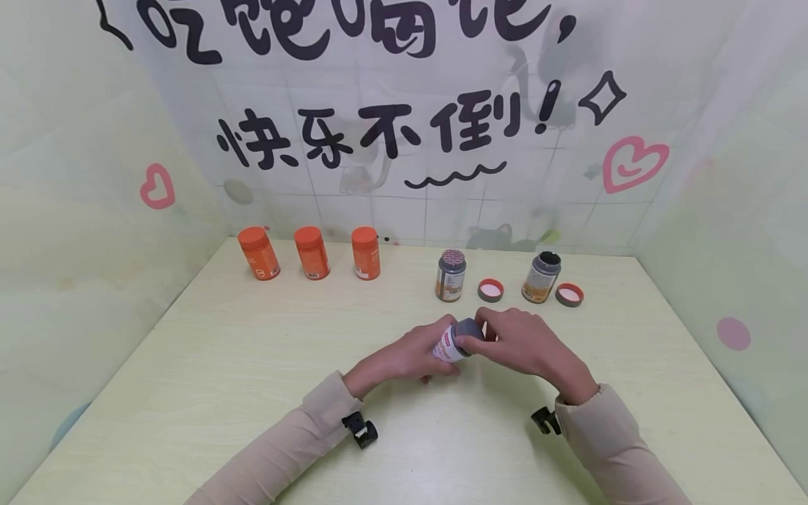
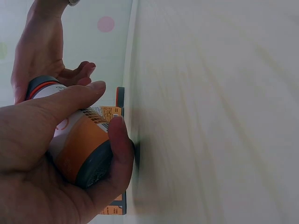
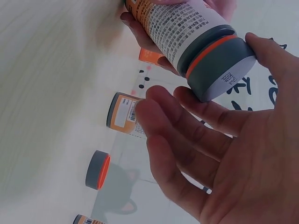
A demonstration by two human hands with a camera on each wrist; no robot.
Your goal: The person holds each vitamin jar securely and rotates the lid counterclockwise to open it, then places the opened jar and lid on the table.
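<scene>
Over the middle of the table, my left hand [image 1: 416,354] grips a white and orange supplement bottle [image 1: 445,346] that lies tilted in the air. Its grey cap [image 3: 217,70] points toward my right hand [image 1: 527,342]. In the right wrist view, the thumb and index finger pinch the cap at its edges, the other fingers curving loosely below. An orange ring shows between the cap and the bottle's grey neck. In the left wrist view, thumb and fingers wrap the bottle's body [image 2: 84,144], near its dark base.
Behind the hands stand a bottle with a patterned seal [image 1: 449,280] and an open-mouthed bottle [image 1: 539,280]. Beside them lie two upturned caps, one cap [image 1: 490,290] between them and another cap [image 1: 569,295] farther right. Three orange bottles [image 1: 312,254] line the back left.
</scene>
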